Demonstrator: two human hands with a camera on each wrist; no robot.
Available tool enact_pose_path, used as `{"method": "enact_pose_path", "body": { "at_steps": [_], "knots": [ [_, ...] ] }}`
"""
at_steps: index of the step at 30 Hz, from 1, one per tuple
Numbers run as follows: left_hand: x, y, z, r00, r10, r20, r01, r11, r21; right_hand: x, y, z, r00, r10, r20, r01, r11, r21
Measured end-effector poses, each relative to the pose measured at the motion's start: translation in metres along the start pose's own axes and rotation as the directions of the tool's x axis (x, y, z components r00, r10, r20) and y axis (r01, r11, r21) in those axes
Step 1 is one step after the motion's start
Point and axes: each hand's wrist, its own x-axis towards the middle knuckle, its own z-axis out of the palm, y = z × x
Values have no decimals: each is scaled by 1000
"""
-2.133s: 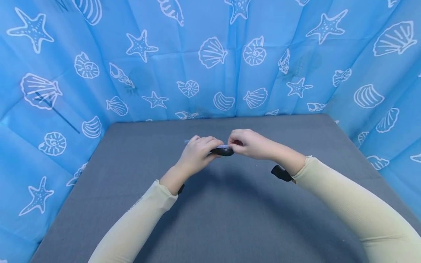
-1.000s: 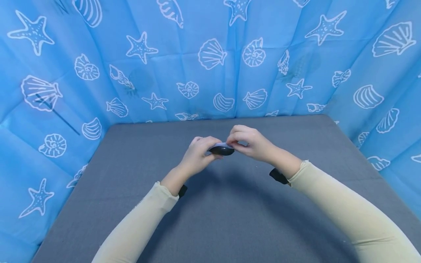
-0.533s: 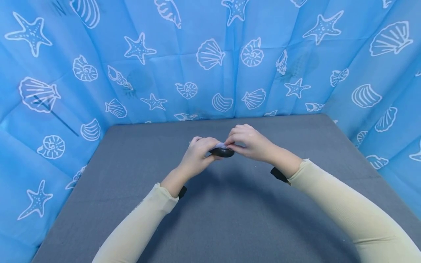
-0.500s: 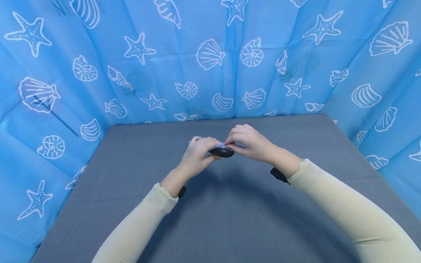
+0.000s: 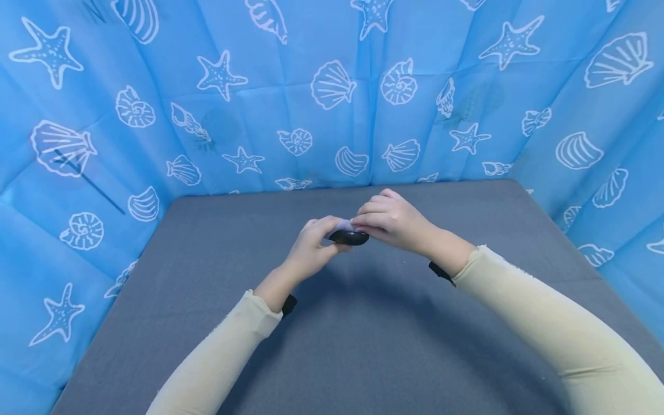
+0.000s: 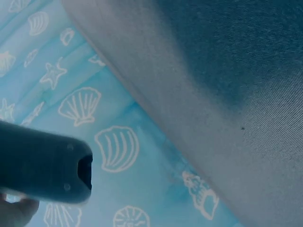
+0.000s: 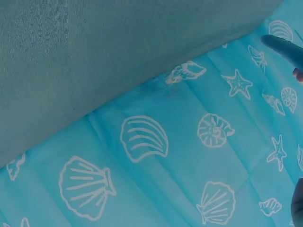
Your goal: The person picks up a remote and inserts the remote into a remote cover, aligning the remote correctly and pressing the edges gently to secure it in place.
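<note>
Two hands meet above the table [image 5: 363, 346]: the left hand [image 5: 308, 248] grips a dark object [image 5: 349, 238]; the right hand [image 5: 391, 222] pinches the pale piece [image 5: 342, 226] against it. Probably mid-adjustment; next calls for steady holding.

Blue curtain [image 5: 290, 106] around a grey worktop [image 5: 353, 334]
The curtain hangs in folds behind the worktop and along both sides, printed with white starfish [image 5: 221, 75], scallop shells [image 5: 332, 85] and spiral shells [image 5: 398, 82]; a thin dark line [image 5: 104, 193] slants down its left part; the worktop shows a woven texture.
</note>
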Motion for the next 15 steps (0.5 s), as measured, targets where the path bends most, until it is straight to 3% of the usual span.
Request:
{"method": "enact_pose_path", "body": {
  "at_steps": [5,11,15],
  "knots": [
    [0,2,1,997,-75,23,76,994,-76,-1,5,-1,999,-52,-4,52,999,-5],
    [0,5,3,976,-213,35,216,961,-174,0,7,2,994,-105,9,105,993,-45],
    [-1,6,4,969,-241,61,249,946,-208,-4,10,5,993,-119,15,120,992,-41]
  ]
}}
